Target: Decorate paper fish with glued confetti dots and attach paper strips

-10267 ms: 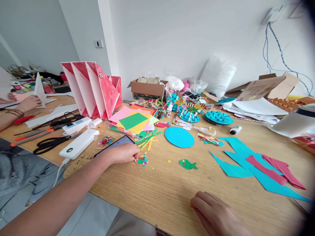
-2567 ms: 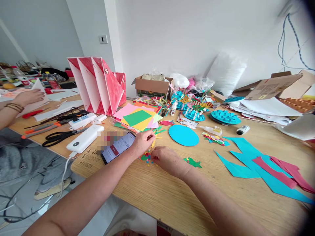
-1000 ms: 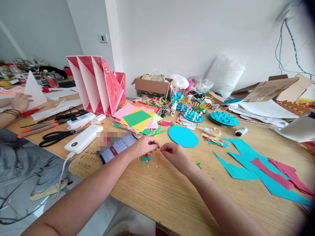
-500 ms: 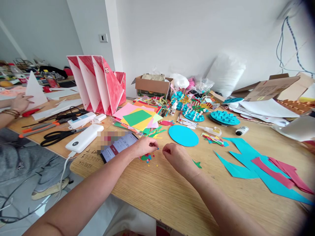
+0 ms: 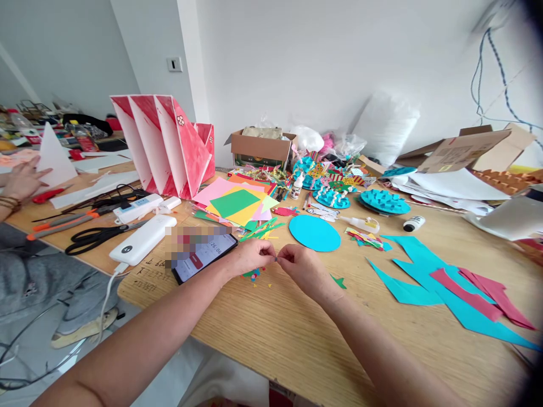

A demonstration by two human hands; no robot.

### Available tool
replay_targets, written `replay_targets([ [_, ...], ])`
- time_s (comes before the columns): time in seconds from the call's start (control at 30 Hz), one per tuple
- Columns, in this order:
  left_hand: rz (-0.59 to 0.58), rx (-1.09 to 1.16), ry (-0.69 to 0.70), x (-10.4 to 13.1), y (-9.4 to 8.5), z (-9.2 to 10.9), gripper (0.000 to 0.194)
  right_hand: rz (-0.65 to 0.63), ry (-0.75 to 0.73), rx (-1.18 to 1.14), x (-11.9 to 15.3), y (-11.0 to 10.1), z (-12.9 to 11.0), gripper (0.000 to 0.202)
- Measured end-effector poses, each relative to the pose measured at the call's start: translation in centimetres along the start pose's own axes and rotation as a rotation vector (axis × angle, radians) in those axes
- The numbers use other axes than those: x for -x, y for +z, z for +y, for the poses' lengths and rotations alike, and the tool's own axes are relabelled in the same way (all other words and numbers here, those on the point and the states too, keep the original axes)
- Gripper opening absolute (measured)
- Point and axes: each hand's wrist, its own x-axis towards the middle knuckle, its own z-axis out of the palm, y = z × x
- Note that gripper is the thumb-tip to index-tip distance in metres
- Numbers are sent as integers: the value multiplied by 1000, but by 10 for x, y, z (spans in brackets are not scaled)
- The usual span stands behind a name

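Note:
My left hand [image 5: 254, 255] and my right hand [image 5: 300, 267] meet fingertip to fingertip above the table, both closed in a pinch. Between the fingertips shows a tiny blue paper piece [image 5: 276, 259], mostly hidden. Under my left hand lies a small pile of coloured paper bits [image 5: 253, 273], partly covered. Beyond my right hand is a flat blue paper oval [image 5: 314, 233]. A green paper star [image 5: 338, 281] rests beside my right wrist. Left of my left hand lies a phone [image 5: 207, 258] with a running timer on its screen.
Green and yellow strips [image 5: 263, 229] and stacked coloured sheets [image 5: 235, 203] lie behind. A glue bottle [image 5: 360, 224] and blue paper offcuts [image 5: 424, 271] are to the right. Scissors [image 5: 95, 237], a power bank [image 5: 143, 239] and another person's hand [image 5: 25, 180] are at left.
My hands have come together; the right fingertips now touch the left ones at the tiny blue paper piece. The view has shifted slightly. At left, the other person's hand has moved a little.

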Motion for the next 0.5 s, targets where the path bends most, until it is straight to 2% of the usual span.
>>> replay_targets([
  [0.3, -32, 35, -24, 4, 4, 7, 10, -38, -3, 57, 5, -1, 1, 17],
  [0.4, -33, 59, -20, 2, 4, 4, 10, -51, -7, 69, 9, -11, 4, 16],
  [0.5, -26, 93, -8, 0, 4, 1, 12, -78, 30, 105, 17, -31, 13, 14],
])
